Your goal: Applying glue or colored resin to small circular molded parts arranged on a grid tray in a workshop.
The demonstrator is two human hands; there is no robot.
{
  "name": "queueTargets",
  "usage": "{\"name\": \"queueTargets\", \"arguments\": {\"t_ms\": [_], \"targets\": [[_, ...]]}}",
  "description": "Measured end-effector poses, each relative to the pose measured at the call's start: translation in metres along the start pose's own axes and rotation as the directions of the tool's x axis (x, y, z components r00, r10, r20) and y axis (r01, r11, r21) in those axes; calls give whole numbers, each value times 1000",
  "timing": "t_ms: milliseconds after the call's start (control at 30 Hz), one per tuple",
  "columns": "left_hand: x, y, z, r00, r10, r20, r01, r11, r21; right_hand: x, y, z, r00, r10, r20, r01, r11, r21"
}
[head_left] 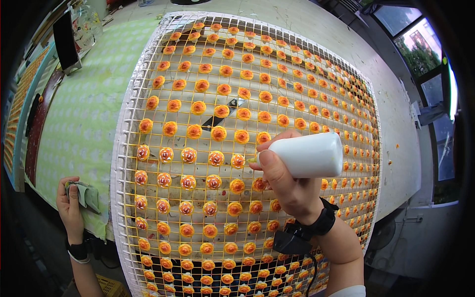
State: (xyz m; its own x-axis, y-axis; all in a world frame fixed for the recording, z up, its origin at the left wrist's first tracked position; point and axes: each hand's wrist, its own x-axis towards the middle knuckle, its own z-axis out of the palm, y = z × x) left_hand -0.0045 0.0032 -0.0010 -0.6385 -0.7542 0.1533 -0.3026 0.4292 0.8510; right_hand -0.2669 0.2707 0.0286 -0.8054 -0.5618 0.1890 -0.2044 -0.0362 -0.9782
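My right hand (292,188) is wrapped round a white squeeze bottle (309,156), held nearly level. Its narrow tip points left, at a small orange-and-yellow flower (238,160) with some white marks; whether it touches cannot be made out. That flower sits in a yellow wire grid with a white frame (120,163), among rows of similar flowers. Several to the left, such as one flower (188,155), carry white strokes on their petals; most others are plain orange. Off the frame's left side, my left hand (71,210) pinches a folded grey-green cloth (89,196).
A pale green patterned cloth (94,109) covers the table at left, with a black upright panel (67,42) at its back. Another flower-filled rack (23,109) stands at far left. Beneath the grid lies a black-and-silver tool (216,118). Windows (420,44) are at right.
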Motion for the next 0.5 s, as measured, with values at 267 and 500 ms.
{"name": "queueTargets", "arguments": {"t_ms": [267,500], "targets": [[-1,2,1,1000,-4,-1,4,1000,11,-1,-1,0,1000,24,-14,-24,1000,5],[-1,5,-1,1000,-10,10,10,1000,22,-1,0,0,999,29,-23,-29,1000,-3]]}}
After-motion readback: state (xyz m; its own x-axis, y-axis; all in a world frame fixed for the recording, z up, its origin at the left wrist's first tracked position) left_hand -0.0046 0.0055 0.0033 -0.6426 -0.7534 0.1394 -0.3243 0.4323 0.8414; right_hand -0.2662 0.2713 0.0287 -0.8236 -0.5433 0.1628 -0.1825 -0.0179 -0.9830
